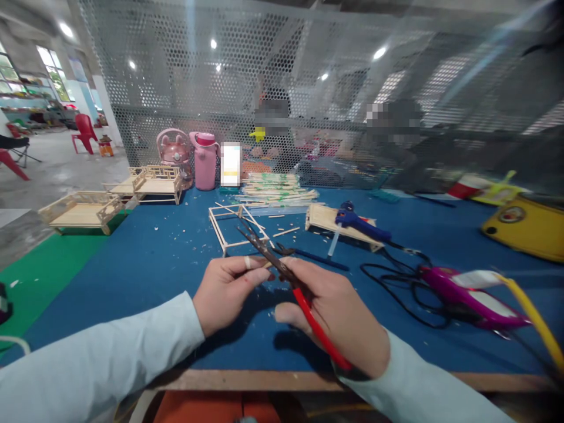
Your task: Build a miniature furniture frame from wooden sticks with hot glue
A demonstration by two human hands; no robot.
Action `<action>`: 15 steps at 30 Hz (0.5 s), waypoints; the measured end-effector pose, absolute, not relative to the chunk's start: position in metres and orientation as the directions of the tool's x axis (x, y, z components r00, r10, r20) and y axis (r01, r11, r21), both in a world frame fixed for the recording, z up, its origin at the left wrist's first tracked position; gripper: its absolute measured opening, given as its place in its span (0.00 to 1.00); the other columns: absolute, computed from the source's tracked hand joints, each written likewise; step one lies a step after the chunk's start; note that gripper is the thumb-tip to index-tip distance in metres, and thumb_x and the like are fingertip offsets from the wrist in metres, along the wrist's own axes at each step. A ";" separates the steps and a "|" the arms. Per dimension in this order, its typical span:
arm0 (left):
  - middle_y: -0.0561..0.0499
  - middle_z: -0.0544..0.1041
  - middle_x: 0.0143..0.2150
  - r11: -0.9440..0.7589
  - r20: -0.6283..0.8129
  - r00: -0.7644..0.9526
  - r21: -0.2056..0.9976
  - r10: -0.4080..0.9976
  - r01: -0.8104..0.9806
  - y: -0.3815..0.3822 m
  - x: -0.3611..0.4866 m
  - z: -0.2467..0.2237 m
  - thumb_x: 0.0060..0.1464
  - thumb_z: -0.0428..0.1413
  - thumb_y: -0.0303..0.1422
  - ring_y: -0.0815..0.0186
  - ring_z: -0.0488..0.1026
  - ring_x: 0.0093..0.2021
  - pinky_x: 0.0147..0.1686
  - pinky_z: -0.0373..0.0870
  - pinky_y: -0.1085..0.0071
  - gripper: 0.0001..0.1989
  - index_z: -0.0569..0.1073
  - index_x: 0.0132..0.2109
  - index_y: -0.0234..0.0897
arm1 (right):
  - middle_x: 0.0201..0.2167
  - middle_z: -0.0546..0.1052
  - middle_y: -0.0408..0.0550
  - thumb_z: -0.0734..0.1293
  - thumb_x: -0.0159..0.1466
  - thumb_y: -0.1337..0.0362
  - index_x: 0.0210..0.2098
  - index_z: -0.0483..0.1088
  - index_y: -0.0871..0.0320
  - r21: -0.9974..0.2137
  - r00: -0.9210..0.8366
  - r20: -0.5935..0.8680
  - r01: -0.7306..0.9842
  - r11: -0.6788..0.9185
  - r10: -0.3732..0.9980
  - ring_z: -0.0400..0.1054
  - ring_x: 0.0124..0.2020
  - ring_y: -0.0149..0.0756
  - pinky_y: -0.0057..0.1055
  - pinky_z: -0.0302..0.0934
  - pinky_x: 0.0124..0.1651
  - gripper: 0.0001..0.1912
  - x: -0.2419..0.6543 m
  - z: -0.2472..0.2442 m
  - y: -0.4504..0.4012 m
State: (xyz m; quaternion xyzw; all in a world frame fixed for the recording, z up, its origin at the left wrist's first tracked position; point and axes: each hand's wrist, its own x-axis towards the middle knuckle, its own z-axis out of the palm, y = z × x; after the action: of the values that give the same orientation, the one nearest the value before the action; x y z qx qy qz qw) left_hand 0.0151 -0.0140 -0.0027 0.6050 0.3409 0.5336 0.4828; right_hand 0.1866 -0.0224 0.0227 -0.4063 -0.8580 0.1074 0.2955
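Observation:
My right hand (339, 308) is wrapped round a pair of red-handled scissors (288, 275), whose dark blades point forward and to the left. My left hand (227, 294) is pinched on a short thin wooden stick (267, 265), held against the blades. A ring shows on one left finger. Just beyond the blades stands an open frame of thin wooden sticks (225, 245). Loose sticks (286, 232) lie beside it. To its right a small wooden bed-like model (324, 218) sits partly under a blue glue gun (363, 224).
Finished-looking wooden models (83, 212) stand at the left. Bundled sticks (273, 191), a pink bottle (205, 161) and a lit phone (230, 164) line the perforated metal screen (176, 88). A purple device (471, 296) with black cables and a yellow bag (529, 226) lie right.

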 end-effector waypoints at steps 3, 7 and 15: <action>0.49 0.79 0.28 -0.222 0.233 0.180 0.972 0.956 -0.078 -0.012 0.015 -0.003 0.51 0.57 0.37 0.70 0.69 0.25 0.30 0.68 0.74 0.12 0.80 0.36 0.32 | 0.33 0.73 0.50 0.55 0.57 0.35 0.42 0.66 0.58 -0.466 -0.496 0.398 0.616 0.636 0.772 0.68 0.31 0.38 0.33 0.63 0.34 0.33 0.188 0.027 -0.022; 0.51 0.76 0.25 -0.252 0.258 0.182 0.966 0.949 -0.055 -0.011 0.015 -0.004 0.52 0.56 0.39 0.70 0.67 0.25 0.29 0.65 0.74 0.14 0.79 0.32 0.32 | 0.36 0.71 0.52 0.61 0.56 0.39 0.46 0.64 0.58 -0.389 -0.522 0.372 0.663 0.640 0.767 0.67 0.35 0.41 0.38 0.64 0.38 0.31 0.190 0.028 -0.021; 0.48 0.78 0.28 -0.363 0.368 0.259 0.929 0.893 -0.070 -0.013 0.013 -0.004 0.55 0.53 0.36 0.65 0.73 0.32 0.36 0.69 0.71 0.14 0.77 0.28 0.33 | 0.35 0.70 0.53 0.66 0.53 0.42 0.45 0.66 0.60 -0.273 -0.592 0.384 0.660 0.700 0.708 0.65 0.36 0.43 0.42 0.64 0.39 0.31 0.192 0.036 -0.021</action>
State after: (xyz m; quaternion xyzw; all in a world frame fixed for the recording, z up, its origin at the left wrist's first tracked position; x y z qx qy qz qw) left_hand 0.0134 -0.0125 -0.0044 0.6427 0.3201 0.5179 0.4651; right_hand 0.1917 -0.0212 0.0355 -0.3839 -0.8909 0.0507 0.2375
